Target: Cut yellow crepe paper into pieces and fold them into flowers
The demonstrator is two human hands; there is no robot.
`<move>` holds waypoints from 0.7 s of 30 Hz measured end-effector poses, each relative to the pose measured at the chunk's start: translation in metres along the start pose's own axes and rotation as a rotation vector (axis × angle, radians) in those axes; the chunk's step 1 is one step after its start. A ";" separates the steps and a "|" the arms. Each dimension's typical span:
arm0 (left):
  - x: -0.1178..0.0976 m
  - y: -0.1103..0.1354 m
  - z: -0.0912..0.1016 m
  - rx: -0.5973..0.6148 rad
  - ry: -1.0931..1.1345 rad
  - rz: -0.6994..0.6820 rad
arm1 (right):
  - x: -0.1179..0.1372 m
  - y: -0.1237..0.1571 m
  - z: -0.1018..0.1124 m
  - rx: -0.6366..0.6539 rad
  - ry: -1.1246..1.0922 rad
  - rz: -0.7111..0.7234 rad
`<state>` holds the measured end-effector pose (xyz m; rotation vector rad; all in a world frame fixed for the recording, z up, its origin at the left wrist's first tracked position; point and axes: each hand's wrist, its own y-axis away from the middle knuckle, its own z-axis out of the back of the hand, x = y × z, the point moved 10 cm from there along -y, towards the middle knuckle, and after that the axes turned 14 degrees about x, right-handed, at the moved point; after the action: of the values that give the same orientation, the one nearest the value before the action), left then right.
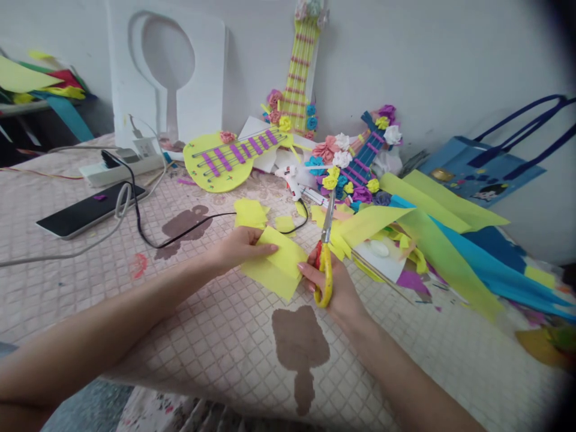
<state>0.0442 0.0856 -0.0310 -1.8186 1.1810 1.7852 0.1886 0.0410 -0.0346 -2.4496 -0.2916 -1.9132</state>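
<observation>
Quilted tablecloth point(216, 336) below. We take the yellow paper point(281, 258) as landmark: between both hands, long axis slanting far-left to near-right. Left hand point(243, 245) at its left end, pinching it. Right hand point(344, 291) at its right edge, fingertips seemingly pinching that too. Scissors point(324, 239) hooked on those fingers, right of the paper, blades pointing away from us.

Soft, muted light; right edge blurred, its corners dark.

Flat black device point(81, 214) beside white power strip point(104, 173); blue bag point(463, 173).
</observation>
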 end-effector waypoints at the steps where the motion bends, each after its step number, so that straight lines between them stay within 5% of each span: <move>1: 0.000 0.000 0.001 0.003 -0.007 -0.002 | 0.000 0.000 0.001 0.001 0.004 0.009; 15: 0.002 -0.003 0.008 -0.015 0.001 -0.010 | 0.007 0.001 0.007 -0.036 0.099 0.097; 21: 0.004 -0.002 0.007 -0.022 -0.012 -0.012 | 0.005 0.003 -0.004 0.006 0.098 0.010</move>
<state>0.0410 0.0911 -0.0363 -1.8209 1.1485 1.8063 0.1860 0.0386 -0.0290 -2.3401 -0.2813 -2.0168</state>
